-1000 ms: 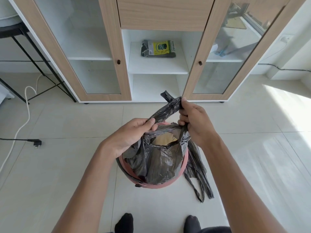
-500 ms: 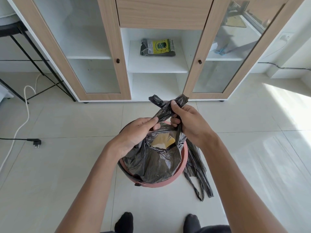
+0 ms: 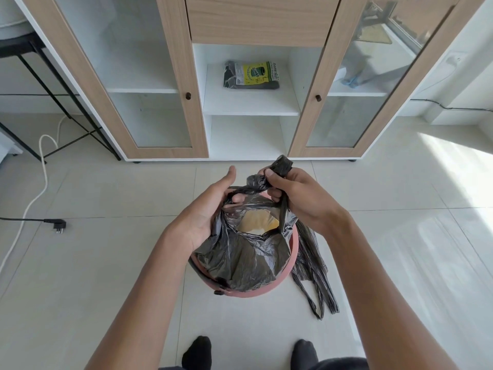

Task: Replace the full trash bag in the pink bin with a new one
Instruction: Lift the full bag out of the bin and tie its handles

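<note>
Bag [image 3: 240, 257], black and full, is being observed seated in the pink bin [image 3: 293, 259] on the tiled floor [image 3: 106, 263], in front of a cabinet [image 3: 181, 62]. Its mouth is being seen partly agape, with yellowish contents showing.

At far left, a black plug [image 3: 57, 225] and a white cord [image 3: 42, 166] are being noted lying on the floor, well apart from the bin.

Left hand [image 3: 210, 212] is being held against the bag's left side, thumb straight and fingers curled round a thin strap of the bag.

On the cabinet's open middle shelf, a pack [image 3: 252, 75] with a yellow label is being noted lying flat.

Right hand [image 3: 298, 198] is being held above the bin's far rim, thumb and fingers pinching the bag's twisted handles, with one strap running down under the fingers.

Just right of the bin, against its side, a new bag [image 3: 314, 276] is being observed lying limp on the floor.
</note>
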`<action>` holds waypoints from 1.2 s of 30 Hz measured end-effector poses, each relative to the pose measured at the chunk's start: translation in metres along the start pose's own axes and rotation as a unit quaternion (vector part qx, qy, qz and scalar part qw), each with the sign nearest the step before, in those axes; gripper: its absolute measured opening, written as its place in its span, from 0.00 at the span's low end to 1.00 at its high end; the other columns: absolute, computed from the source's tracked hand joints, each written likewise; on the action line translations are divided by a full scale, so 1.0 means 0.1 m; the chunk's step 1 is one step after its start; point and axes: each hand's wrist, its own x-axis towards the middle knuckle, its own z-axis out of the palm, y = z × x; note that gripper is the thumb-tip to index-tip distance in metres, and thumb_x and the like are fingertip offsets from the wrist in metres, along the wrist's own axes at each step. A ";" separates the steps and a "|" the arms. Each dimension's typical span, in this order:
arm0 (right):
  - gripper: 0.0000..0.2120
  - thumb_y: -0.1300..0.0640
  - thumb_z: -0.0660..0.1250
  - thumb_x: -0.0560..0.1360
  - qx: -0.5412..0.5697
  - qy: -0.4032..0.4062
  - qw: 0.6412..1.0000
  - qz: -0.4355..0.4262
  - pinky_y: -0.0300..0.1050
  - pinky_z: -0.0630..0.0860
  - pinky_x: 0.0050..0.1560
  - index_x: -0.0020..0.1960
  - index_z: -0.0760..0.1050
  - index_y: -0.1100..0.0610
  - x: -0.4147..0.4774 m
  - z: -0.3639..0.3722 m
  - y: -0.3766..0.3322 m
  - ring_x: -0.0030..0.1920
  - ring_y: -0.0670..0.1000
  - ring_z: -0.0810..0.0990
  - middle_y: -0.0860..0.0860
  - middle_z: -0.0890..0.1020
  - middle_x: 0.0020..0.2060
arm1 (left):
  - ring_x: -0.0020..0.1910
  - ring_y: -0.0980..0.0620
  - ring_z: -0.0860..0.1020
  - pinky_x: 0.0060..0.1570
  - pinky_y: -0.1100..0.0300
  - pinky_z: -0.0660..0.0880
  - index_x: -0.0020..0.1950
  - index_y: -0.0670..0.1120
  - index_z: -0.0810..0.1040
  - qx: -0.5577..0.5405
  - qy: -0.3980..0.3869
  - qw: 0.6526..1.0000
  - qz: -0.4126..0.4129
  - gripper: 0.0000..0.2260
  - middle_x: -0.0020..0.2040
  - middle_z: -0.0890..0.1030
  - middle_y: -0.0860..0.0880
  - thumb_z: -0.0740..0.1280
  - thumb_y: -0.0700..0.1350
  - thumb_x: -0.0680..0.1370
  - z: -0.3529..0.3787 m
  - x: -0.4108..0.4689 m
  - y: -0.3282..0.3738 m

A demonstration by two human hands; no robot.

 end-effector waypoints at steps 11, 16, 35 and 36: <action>0.08 0.65 0.60 0.82 -0.075 -0.023 0.997 -0.012 0.27 0.71 0.35 0.54 0.77 0.67 -0.05 -0.01 -0.06 0.29 0.37 0.77 0.40 0.79 0.25 | 0.33 0.50 0.78 0.43 0.54 0.76 0.35 0.48 0.74 0.070 0.013 0.997 0.013 0.25 0.32 0.78 0.49 0.70 0.71 0.67 0.05 -0.10 0.03; 0.09 0.66 0.62 0.81 -0.091 0.010 0.996 -0.003 0.28 0.71 0.35 0.56 0.80 0.67 -0.03 -0.02 -0.04 0.30 0.38 0.76 0.41 0.80 0.27 | 0.47 0.45 0.84 0.60 0.49 0.76 0.46 0.46 0.86 0.136 0.048 0.989 0.040 0.15 0.48 0.86 0.43 0.73 0.58 0.72 0.09 -0.11 0.00; 0.07 0.63 0.66 0.79 -0.021 0.053 0.998 0.011 0.38 0.76 0.40 0.54 0.80 0.66 0.02 -0.01 -0.01 0.42 0.53 0.80 0.61 0.81 0.44 | 0.45 0.57 0.82 0.41 0.64 0.69 0.42 0.52 0.88 0.225 0.208 0.944 0.125 0.10 0.38 0.86 0.56 0.70 0.55 0.75 0.20 -0.14 0.00; 0.07 0.63 0.66 0.79 -0.019 0.056 0.998 0.013 0.39 0.76 0.41 0.53 0.81 0.65 0.03 -0.01 -0.01 0.43 0.53 0.79 0.61 0.81 0.44 | 0.45 0.57 0.83 0.41 0.65 0.70 0.44 0.52 0.88 0.214 0.206 0.946 0.129 0.09 0.40 0.86 0.55 0.71 0.54 0.74 0.19 -0.14 -0.01</action>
